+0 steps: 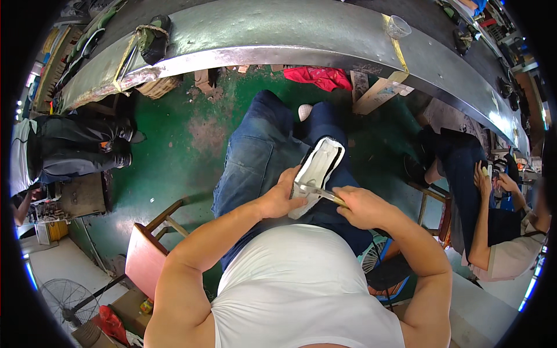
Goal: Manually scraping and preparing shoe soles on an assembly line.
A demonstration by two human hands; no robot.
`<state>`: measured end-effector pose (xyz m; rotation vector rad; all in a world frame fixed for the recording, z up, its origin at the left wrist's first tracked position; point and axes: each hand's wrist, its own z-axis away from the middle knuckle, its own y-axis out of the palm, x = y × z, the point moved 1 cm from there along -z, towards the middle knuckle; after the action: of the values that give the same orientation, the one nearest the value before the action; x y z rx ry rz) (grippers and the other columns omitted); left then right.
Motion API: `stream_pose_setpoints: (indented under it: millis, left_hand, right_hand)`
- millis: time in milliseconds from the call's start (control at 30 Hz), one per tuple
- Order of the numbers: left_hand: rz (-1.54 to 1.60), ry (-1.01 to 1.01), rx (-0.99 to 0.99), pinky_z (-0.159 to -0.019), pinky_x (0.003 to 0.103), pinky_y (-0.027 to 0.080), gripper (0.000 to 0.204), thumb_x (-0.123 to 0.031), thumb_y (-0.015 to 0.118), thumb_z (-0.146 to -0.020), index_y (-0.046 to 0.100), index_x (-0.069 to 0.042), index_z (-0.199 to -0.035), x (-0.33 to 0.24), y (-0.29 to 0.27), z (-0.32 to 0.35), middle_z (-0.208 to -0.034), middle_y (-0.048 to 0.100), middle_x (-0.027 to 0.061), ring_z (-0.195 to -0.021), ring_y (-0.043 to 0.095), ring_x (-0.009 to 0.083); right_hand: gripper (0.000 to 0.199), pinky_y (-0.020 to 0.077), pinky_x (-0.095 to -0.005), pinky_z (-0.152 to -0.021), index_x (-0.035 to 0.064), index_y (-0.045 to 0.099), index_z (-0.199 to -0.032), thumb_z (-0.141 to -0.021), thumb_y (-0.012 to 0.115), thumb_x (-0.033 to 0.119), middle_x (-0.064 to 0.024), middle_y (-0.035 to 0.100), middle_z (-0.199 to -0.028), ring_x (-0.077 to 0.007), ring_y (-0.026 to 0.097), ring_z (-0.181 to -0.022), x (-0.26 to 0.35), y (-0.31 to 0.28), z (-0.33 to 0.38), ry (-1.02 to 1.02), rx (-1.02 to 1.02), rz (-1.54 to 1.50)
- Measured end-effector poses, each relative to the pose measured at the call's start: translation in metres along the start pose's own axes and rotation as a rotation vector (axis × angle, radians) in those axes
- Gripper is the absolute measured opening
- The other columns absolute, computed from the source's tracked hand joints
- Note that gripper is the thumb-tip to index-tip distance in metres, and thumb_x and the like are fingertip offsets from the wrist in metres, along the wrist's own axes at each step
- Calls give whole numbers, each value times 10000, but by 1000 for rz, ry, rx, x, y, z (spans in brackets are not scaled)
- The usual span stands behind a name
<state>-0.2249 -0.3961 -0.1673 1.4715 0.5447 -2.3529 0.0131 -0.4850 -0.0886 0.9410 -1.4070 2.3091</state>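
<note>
A shoe upper on a last rests across my lap, its white bottom facing up and a black rim round its far end. My left hand is wrapped round its near left side, the thumb lying over the white bottom. In my right hand is a metal hand tool that looks like pincers, gripped by its handle. Its silver head reaches left over the shoe, close to my left thumb. My fingers hide part of the handle, and I cannot tell whether the head bites on the edge.
A metal-faced bench curves across the far side, carrying a dark shoe and a clear cup. Co-workers sit at right and stand at left. A pink stool and fan are at left.
</note>
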Motion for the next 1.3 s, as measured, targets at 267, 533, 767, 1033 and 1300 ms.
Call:
stream_pose_setpoints:
  millis: [267,533,767,1033,1300]
  left_hand:
    - [1010,-119,183,-1205,354,206,790,-410,429,-1053,0,-22,-1591,-24,2,-2,-1636,194,148,-1497,222,242]
    - [145,-266,-600,-989,386,463,590,-435,273,-1085,594,-4,-1329,10,23,-30,-1171,666,245,-1125,643,325]
    - [-116,-109,-588,-998,463,476,480,-341,323,-1071,563,-50,-1368,9,16,-30,-1242,634,248,-1147,602,435]
    - [-596,177,-364,-837,434,583,581,-271,495,-1014,304,-187,-1557,-3,9,-30,-1573,315,203,-978,684,411]
    - [-822,141,-166,-720,455,605,613,-282,534,-998,295,-246,-1562,-17,-6,-29,-1543,314,292,-804,706,436]
  right_hand:
    - [333,511,-472,-872,-80,572,-1100,-944,594,213,-253,674,-990,-415,646,-983,35,-58,-25,279,527,191]
    - [286,509,-505,-782,23,528,-1058,-897,631,236,-237,632,-965,-431,635,-892,13,52,-11,230,-138,-80]
    - [331,535,-459,-835,-50,510,-1113,-873,663,120,-244,606,-1067,-413,618,-1011,-11,12,-10,149,-295,221]
    - [247,521,-495,-779,32,573,-1123,-914,620,156,-192,655,-985,-409,646,-907,-39,46,-4,322,-434,28]
    - [276,496,-490,-763,-9,582,-1028,-981,564,263,-265,665,-933,-459,640,-870,-28,-13,-4,292,-315,-328]
